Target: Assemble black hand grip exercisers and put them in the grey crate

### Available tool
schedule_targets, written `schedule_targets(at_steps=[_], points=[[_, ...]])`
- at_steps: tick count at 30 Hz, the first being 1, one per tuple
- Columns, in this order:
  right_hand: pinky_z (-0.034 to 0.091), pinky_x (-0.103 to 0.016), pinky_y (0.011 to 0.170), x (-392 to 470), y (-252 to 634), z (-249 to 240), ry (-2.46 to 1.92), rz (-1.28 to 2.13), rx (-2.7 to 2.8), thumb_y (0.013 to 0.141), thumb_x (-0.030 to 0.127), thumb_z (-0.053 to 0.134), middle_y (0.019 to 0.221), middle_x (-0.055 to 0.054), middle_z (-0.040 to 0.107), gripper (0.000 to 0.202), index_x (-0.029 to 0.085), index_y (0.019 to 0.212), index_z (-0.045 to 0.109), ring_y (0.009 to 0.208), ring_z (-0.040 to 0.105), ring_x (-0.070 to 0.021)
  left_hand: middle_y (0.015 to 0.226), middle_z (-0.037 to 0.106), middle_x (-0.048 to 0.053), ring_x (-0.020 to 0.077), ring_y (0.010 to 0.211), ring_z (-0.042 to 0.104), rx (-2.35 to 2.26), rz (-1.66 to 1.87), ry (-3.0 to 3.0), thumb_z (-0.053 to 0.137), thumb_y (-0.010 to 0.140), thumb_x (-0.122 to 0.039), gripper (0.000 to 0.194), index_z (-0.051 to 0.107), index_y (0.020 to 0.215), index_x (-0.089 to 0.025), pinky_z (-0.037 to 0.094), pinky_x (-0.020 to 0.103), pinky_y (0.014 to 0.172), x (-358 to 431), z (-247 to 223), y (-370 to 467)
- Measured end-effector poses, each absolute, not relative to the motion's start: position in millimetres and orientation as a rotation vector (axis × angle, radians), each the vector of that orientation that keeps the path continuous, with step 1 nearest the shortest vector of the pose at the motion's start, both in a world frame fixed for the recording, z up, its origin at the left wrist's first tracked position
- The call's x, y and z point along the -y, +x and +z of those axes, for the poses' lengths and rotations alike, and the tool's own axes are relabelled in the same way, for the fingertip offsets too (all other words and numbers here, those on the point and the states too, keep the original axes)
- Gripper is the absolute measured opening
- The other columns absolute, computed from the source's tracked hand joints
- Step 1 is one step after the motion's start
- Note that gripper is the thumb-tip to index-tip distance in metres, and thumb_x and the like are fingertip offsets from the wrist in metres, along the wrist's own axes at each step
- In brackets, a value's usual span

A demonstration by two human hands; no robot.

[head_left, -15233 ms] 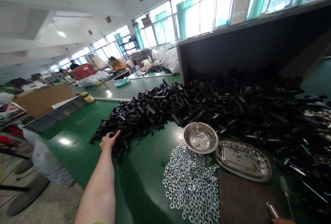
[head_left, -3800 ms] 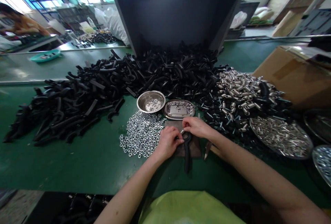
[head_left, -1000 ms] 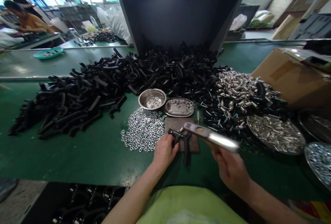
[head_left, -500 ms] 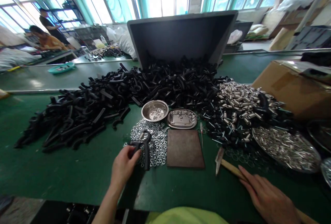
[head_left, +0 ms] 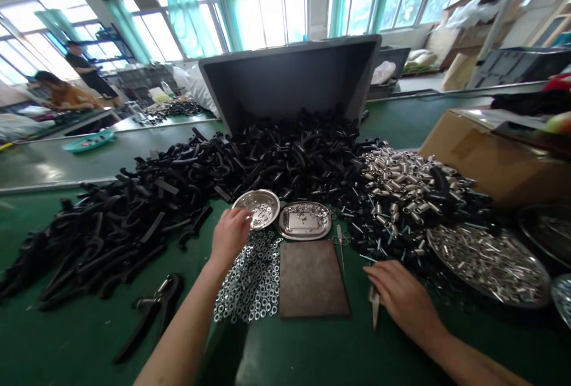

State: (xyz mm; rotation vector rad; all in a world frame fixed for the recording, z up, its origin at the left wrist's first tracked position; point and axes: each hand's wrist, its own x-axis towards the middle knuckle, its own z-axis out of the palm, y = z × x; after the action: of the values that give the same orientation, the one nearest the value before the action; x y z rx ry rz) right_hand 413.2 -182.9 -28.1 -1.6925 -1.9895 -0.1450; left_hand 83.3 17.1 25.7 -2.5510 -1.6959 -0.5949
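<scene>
My left hand point(head_left: 231, 237) is at the near left edge of a round metal bowl point(head_left: 273, 200) holding small metal pieces, fingers pinched together; what is between them is too small to make out. On the green table to its left lies a black plastic clamp-like part point(head_left: 143, 328) with a metal spring in it. Palm down, my right hand point(head_left: 399, 292) reaches over the hammer point(head_left: 375, 311), fingers stretched toward loose bolts. Only the hammer's head shows; its handle is hidden. Many nuts point(head_left: 250, 285) are spread beside a square brown plate point(head_left: 312, 279).
A big heap of black plastic parts point(head_left: 147, 195) spills from a tipped grey crate point(head_left: 289, 77). An oval metal tray point(head_left: 304, 232), a thin screwdriver point(head_left: 341, 243), springs point(head_left: 397, 178) and a dish of pins point(head_left: 491, 261) surround the plate. A cardboard box point(head_left: 473, 154) stands right. Two people are far left.
My left hand has put the black clamp-like part down at the left and moved up to the round bowl. My right hand has shifted from the hammer's handle forward and left over its head.
</scene>
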Motion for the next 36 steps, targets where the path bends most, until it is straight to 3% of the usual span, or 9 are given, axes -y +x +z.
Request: schedule_targets(at_steps=[8, 13, 17, 22, 26, 29, 31, 33, 36], points=[[0.046, -0.036, 0.081, 119.0, 433.7, 10.7, -1.796, -0.186, 2.001, 0.09, 0.016, 0.04, 0.092, -0.009, 0.064, 0.027, 0.018, 0.094, 0.067, 0.089, 0.055, -0.0214, 0.092, 0.064, 0.011, 0.0255, 0.094, 0.053, 1.535, -0.288, -2.84, 0.048, 0.071, -0.001, 0.033, 0.07, 0.087, -0.02, 0.039, 0.033, 0.081, -134.2, 10.6, 199.4], [0.041, -0.036, 0.078, 73.5, 476.6, 31.9, -2.122, -0.482, 1.922, 0.089, 0.019, 0.042, 0.095, -0.013, 0.061, 0.026, 0.013, 0.099, 0.065, 0.093, 0.05, -0.0255, 0.087, 0.06, 0.011, 0.0269, 0.098, 0.051, 1.607, -0.43, -2.887, 0.046, 0.075, -0.003, 0.028, 0.067, 0.068, -0.019, 0.035, 0.037, 0.084, -143.9, 2.0, 204.2], [0.038, -0.035, 0.067, 45.4, 493.6, 36.8, -2.382, -0.551, 1.91, 0.087, 0.023, 0.044, 0.09, -0.015, 0.06, 0.025, 0.012, 0.087, 0.067, 0.087, 0.05, -0.0266, 0.088, 0.062, 0.008, 0.0256, 0.101, 0.05, 1.673, -0.685, -2.954, 0.051, 0.073, -0.003, 0.024, 0.065, 0.069, -0.021, 0.031, 0.038, 0.091, -141.9, 6.1, 190.2], [0.038, -0.037, 0.07, 34.8, 503.9, 21.1, -2.323, -0.506, 1.866, 0.089, 0.027, 0.043, 0.09, -0.016, 0.059, 0.027, 0.01, 0.089, 0.064, 0.09, 0.051, -0.0279, 0.095, 0.065, 0.006, 0.0225, 0.102, 0.053, 1.906, -1.262, -2.811, 0.056, 0.072, -0.006, 0.02, 0.06, 0.086, -0.02, 0.036, 0.034, 0.091, -138.9, 14.3, 168.5], [0.04, -0.041, 0.082, 35.1, 507.7, 16.7, -2.067, -0.227, 1.475, 0.089, 0.031, 0.045, 0.1, -0.02, 0.06, 0.031, 0.006, 0.102, 0.058, 0.098, 0.053, -0.028, 0.103, 0.064, 0.006, 0.0165, 0.097, 0.059, 2.043, -1.908, -2.504, 0.046, 0.084, -0.024, 0.014, 0.049, 0.097, -0.02, 0.045, 0.03, 0.084, -123.8, 25.8, 150.1], [0.043, -0.037, 0.082, 42.4, 498.7, 23.7, -1.699, 0.244, 1.093, 0.087, 0.036, 0.049, 0.101, -0.016, 0.061, 0.033, 0.012, 0.109, 0.054, 0.093, 0.057, -0.0217, 0.086, 0.064, 0.003, 0.0165, 0.084, 0.063, 2.117, -2.799, -2.134, 0.051, 0.078, -0.03, 0.016, 0.049, 0.09, -0.019, 0.049, 0.032, 0.078, -93.9, 33.6, 126.7], [0.046, -0.033, 0.075, 52.7, 485.0, 28.8, -1.508, 0.48, 0.978, 0.084, 0.037, 0.052, 0.096, -0.01, 0.062, 0.029, 0.016, 0.104, 0.057, 0.086, 0.058, -0.0175, 0.071, 0.06, -0.001, 0.0153, 0.07, 0.062, 2.207, -3.087, -1.953, 0.061, 0.067, -0.027, 0.021, 0.052, 0.084, -0.019, 0.049, 0.031, 0.072, -66.1, 32.6, 107.7], [0.049, -0.03, 0.067, 66.9, 465.3, 31.7, -1.448, 0.627, 0.975, 0.081, 0.037, 0.056, 0.088, -0.005, 0.061, 0.027, 0.018, 0.099, 0.061, 0.077, 0.058, -0.0149, 0.064, 0.056, -0.003, 0.0129, 0.06, 0.057, 2.385, -2.681, -2.18, 0.067, 0.061, -0.024, 0.023, 0.055, 0.079, -0.017, 0.047, 0.028, 0.066, -36.7, 25.3, 89.9], [0.047, -0.027, 0.054, 90.5, 429.2, 31.1, -1.443, 0.822, 1.027, 0.078, 0.041, 0.059, 0.069, 0.0, 0.058, 0.027, 0.02, 0.096, 0.06, 0.061, 0.055, -0.0129, 0.074, 0.061, 0.001, 0.0149, 0.068, 0.058, 2.317, -1.374, -2.653, 0.063, 0.07, -0.029, 0.016, 0.061, 0.081, -0.017, 0.045, 0.027, 0.068, -0.4, 7.7, 71.3]])
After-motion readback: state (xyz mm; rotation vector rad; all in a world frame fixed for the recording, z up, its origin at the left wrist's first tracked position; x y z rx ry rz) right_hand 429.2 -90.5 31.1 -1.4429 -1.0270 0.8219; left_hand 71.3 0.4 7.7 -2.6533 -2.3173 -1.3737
